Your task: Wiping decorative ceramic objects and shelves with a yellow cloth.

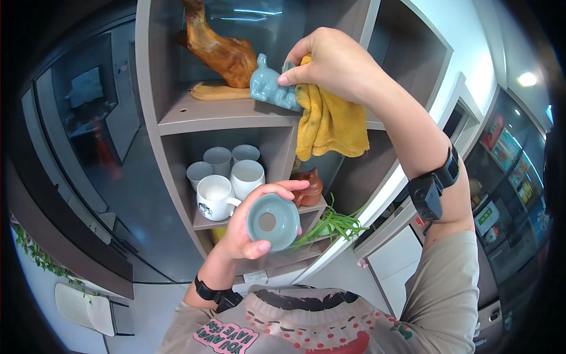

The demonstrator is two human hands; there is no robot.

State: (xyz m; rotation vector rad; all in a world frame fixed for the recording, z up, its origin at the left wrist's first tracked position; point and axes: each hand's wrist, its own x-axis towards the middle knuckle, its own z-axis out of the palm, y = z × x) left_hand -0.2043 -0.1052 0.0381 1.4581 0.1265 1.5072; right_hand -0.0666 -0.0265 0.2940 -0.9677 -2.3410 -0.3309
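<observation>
My left hand (247, 221) holds a small blue-grey glazed ceramic dish (283, 225) by its sides, its round face towards me. A brown disc shows in the dish; whether this is its inside or its underside I cannot tell. Higher up, my right hand (329, 64) grips a light-blue glazed animal figurine (269, 86) between thumb and fingers, together with a yellow cloth (329, 124). The cloth covers the figurine's right end and hangs past the shelf edge. The figurine lies tilted at the front of the upper shelf (212, 116); its contact with the board is partly hidden.
Left of the figurine stands a polished wooden carving (225, 57) on a wooden base. Several cups, including a white mug (216, 197), fill the compartment below. A reddish-brown clay figurine (311, 188) and a green leafy plant (334, 225) are at right. A glass panel (146, 190) borders the shelves.
</observation>
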